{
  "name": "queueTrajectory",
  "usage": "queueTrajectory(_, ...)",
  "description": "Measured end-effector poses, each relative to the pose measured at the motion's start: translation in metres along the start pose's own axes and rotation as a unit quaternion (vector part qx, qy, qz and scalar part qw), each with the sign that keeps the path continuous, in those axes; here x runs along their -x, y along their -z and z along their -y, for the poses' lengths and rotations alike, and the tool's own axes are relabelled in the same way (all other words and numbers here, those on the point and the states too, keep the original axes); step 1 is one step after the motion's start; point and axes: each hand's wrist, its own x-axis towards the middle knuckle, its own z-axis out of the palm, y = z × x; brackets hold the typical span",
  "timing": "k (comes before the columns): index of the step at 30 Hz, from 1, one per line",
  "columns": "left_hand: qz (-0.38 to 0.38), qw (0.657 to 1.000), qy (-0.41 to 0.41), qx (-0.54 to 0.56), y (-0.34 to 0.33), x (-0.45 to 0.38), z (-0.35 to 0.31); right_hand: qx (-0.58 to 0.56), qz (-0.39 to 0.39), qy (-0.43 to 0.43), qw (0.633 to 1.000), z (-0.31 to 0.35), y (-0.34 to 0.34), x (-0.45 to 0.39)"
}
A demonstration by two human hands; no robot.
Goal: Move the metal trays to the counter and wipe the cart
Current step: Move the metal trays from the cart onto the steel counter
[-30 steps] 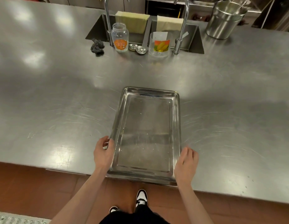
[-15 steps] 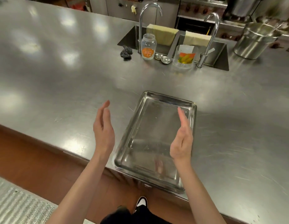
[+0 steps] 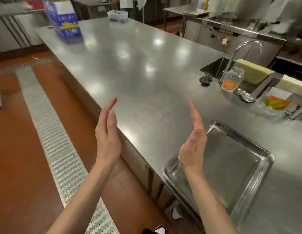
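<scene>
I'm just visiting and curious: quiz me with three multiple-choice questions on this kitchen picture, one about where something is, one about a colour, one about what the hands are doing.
1. Where is the metal tray?
A. on the floor
B. on the counter, near its front edge
C. in the sink

2. What colour is the label on the glass jar?
A. orange
B. blue
C. green

3. What are the left hand and the right hand doing?
A. both grip the tray
B. one holds a cloth
C. both are open and hold nothing

Answers:
1 B: the tray lies flat on the steel top by the edge.
2 A: the jar's label is orange.
3 C: the fingers are straight, raised clear of the tray.
</scene>
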Motion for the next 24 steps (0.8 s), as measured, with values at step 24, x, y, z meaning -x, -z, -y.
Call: queueTrajectory(24,-0.403,0.897,0.017,-0.182,0.338,0.161,-0.076,-0.271,0.349,0.065,0.895,0.191,-0.276,0.148)
